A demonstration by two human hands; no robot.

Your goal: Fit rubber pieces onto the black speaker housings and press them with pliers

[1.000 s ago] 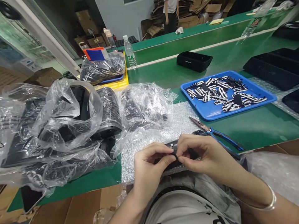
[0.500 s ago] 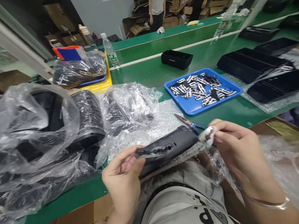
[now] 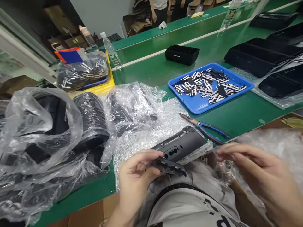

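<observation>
Black ridged strip [image 3: 169, 166] in left hand [image 3: 136, 179], lettering [image 3: 174, 56] on black tray [image 3: 182, 58] illegible

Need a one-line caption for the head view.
Left hand holds a black ridged strip beside a black housing on bubble wrap; right hand over plastic film near pliers.

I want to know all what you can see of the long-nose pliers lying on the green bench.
The long-nose pliers have slim, pointed metal jaws and two handles with blue and black grips, slightly spread apart. They lie flat on the green bench, jaws pointing toward the blue tray, beside the bubble wrap. Only the bench appears to touch them.
</observation>
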